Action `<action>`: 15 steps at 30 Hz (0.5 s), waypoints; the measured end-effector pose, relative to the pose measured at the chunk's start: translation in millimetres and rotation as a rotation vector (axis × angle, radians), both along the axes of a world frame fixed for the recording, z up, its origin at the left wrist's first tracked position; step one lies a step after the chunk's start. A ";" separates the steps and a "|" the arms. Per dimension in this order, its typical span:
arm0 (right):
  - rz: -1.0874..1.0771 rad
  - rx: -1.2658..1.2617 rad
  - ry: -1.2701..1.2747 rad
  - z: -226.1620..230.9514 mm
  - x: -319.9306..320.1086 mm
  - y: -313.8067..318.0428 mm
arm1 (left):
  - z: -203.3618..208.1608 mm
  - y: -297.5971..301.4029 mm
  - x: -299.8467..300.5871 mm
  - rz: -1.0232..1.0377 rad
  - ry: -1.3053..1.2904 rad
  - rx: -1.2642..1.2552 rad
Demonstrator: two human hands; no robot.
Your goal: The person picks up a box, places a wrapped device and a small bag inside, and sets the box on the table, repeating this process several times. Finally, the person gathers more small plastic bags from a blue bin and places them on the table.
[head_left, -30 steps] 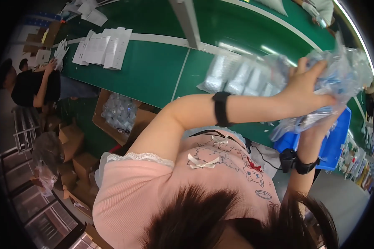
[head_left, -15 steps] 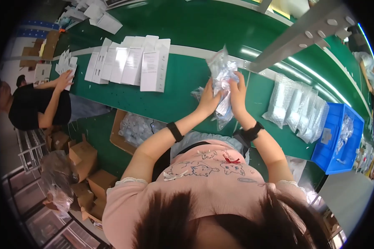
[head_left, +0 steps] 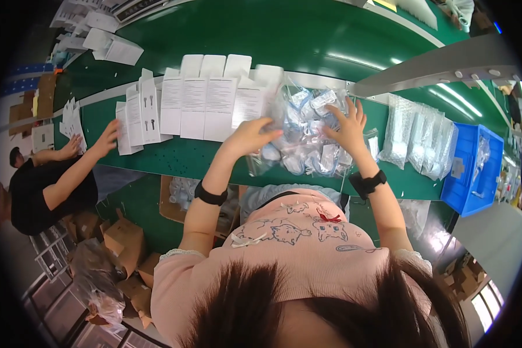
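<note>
A heap of small clear plastic bags (head_left: 313, 130) with pale blue and white contents is spread on the green table in front of me. My left hand (head_left: 248, 139) is at the heap's left edge, open, thumb and fingers apart, beside a row of white boxes. On the heap's right side lies my right hand (head_left: 349, 130), open with fingers spread and touching the bags. Neither hand grips anything I can see. The exact contents of the bags are too jumbled to make out.
White printed boxes (head_left: 194, 107) stand in a row to the left, where a co-worker's hand (head_left: 107, 138) touches the end one. Bubble-wrap pouches (head_left: 397, 136) lie to the right, near a blue bin (head_left: 461, 174). A grey metal post (head_left: 423, 66) slants over the table's far right.
The bags that were bunched between my hands now lie spread out on the table. My hands have moved apart and opened. The co-worker's hand has reached the box row; the view has shifted.
</note>
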State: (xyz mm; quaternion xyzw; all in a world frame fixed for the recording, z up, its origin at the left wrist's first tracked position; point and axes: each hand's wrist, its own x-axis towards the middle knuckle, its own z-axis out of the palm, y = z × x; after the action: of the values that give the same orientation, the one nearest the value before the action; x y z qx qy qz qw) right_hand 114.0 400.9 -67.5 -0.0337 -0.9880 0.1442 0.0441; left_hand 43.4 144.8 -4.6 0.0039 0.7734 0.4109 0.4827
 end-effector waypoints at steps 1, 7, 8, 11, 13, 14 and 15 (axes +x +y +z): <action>0.020 -0.013 -0.022 4.7 -1.2 1.9 | 10.4 -5.0 -5.4 -0.001 -0.004 0.002; 0.086 -0.354 0.028 31.9 -19.5 4.8 | -30.0 -21.7 -15.7 0.069 0.862 -0.178; 0.080 -0.352 0.027 35.1 -23.7 2.1 | -37.4 -19.7 -16.8 0.062 1.142 -0.205; 0.260 -0.519 0.161 42.8 -38.8 -25.8 | -47.7 6.5 -5.0 -0.071 1.032 -0.340; 0.330 -0.474 0.145 34.7 -49.5 -52.4 | -51.0 16.1 -0.3 -0.139 0.981 -0.403; 0.410 -0.435 0.128 27.8 -49.9 -58.2 | -55.5 17.5 1.5 -0.142 1.010 -0.403; 0.414 -0.438 0.130 17.6 -47.0 -60.8 | -60.5 13.9 3.5 -0.136 1.035 -0.412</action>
State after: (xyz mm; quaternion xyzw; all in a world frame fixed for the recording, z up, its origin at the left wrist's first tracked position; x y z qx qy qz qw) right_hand 67.0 340.1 -49.9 0.1691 -0.9143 0.3616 0.0683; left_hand 46.9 158.7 -65.1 0.1606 0.9717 0.1636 0.0562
